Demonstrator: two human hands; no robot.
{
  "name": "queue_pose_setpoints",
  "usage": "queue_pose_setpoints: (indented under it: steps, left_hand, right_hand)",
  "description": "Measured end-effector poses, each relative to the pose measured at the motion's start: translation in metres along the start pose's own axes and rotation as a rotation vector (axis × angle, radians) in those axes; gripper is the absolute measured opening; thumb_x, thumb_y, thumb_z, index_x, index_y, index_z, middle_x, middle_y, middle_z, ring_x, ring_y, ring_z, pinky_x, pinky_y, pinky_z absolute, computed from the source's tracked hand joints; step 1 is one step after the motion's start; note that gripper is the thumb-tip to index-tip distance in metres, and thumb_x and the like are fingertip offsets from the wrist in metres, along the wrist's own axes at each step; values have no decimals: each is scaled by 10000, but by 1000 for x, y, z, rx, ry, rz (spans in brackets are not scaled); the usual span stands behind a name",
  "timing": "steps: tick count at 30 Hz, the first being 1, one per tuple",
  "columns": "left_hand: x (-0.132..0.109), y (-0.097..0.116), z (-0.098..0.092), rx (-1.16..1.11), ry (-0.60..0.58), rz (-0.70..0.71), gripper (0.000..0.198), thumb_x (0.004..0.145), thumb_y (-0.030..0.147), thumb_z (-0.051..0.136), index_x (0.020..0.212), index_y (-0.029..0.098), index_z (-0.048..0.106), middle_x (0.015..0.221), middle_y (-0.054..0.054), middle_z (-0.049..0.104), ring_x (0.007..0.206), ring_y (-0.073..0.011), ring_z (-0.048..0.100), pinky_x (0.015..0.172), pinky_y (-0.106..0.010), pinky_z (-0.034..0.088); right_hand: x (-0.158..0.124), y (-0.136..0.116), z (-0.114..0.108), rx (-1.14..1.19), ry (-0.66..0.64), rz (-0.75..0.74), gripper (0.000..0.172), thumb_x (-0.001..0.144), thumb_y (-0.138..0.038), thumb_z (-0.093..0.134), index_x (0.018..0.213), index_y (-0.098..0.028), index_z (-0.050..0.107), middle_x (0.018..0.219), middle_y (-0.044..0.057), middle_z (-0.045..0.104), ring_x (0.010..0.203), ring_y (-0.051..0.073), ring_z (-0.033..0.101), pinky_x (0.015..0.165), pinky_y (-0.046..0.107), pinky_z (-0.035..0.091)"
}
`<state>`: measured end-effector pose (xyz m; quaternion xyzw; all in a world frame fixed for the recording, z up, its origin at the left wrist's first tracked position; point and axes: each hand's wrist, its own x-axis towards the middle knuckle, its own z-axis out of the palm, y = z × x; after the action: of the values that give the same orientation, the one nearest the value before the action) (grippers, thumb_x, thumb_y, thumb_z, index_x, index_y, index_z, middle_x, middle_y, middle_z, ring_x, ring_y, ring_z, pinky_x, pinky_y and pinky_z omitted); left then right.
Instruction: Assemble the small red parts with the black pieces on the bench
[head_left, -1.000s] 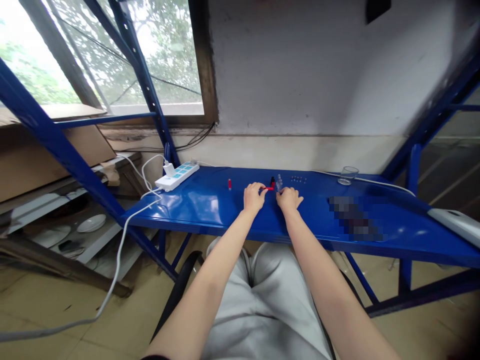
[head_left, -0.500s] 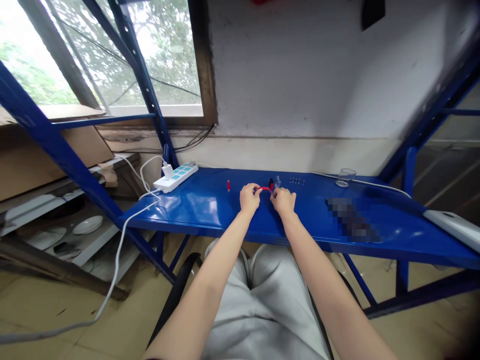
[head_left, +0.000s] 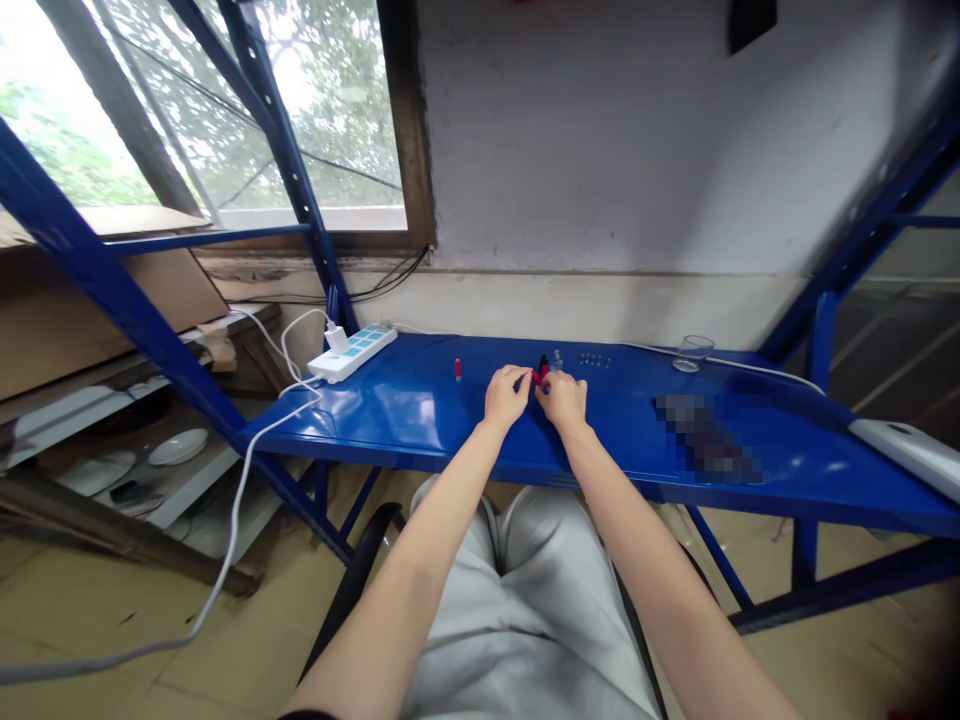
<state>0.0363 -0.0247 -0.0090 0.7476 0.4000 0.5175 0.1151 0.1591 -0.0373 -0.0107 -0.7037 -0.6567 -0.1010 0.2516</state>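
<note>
A seated person works at a blue tabletop (head_left: pixel 397 400), both forearms extended across its near edge. The left hand (head_left: pixel 508 395) and right hand (head_left: pixel 564 398) meet just right of the tabletop's middle. Between them lies the red tube (head_left: pixel 535 377), raised at the fingertips and largely hidden by them. The left grip is pinched on its left end; the right grip is likewise drawn together on its right end, though the exact contact is too small to make out from here.

Just beyond the right hand stand a black-and-red piece (head_left: pixel 544 363) and, to its right, a transparent piece (head_left: pixel 557 359); whether these two touch cannot be told. Farther right is a row of small beads (head_left: pixel 595 360). Near the far right edge stands a glass (head_left: pixel 691 354), and nearer lies a dark, blurred-out object (head_left: pixel 705 437). A red vial (head_left: pixel 458 369) stands alone, left of the left hand. A white power strip (head_left: pixel 352 352) lies at the far left, with a charger (head_left: pixel 337 340) plugged in.
</note>
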Motion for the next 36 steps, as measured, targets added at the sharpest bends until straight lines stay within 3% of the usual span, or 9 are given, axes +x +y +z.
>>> queue_pose_setpoints:
  steps: [6,13,21,27,32,36]
  left_hand:
    - [1,-2,2,7,-15,-57,162,825,221,480,918,176,605,890,-45,630,760,-125,562,779,-273,460]
    - [1,-9,6,-33,-90,-129,82,771,230,550,810,168,587,792,-20,629,660,-102,546,672,-243,462]
    - [3,-11,8,-49,-99,-159,82,756,229,573,796,162,601,764,-23,636,655,-103,551,666,-241,462]
    - [6,-5,5,83,-110,-99,82,772,225,566,810,178,622,800,-32,648,734,-135,556,720,-273,451]
    - [19,5,-8,228,-218,-13,95,789,234,553,815,191,633,848,-41,658,855,-176,541,806,-322,401]
    - [50,14,-36,345,-403,64,105,788,278,566,811,204,637,892,-23,660,958,-193,518,897,-375,312]
  right_hand:
    - [-1,1,2,57,38,-20,142,795,-249,457,782,-179,579,857,46,611,846,180,509,704,307,226]
    - [1,3,4,24,-9,-16,147,786,-209,457,804,-186,602,840,40,620,830,172,509,704,307,224]
    - [1,5,5,-15,-13,-106,166,800,-205,442,763,-177,601,827,61,633,844,188,512,707,309,224]
    - [0,5,3,16,9,-147,184,816,-221,433,756,-173,601,824,67,637,834,190,517,693,303,225]
    - [0,5,3,100,63,-150,159,798,-222,455,743,-173,595,767,46,623,777,173,527,676,292,229]
    - [0,2,4,259,150,-163,166,805,-271,463,832,-170,592,738,24,597,721,157,535,653,275,252]
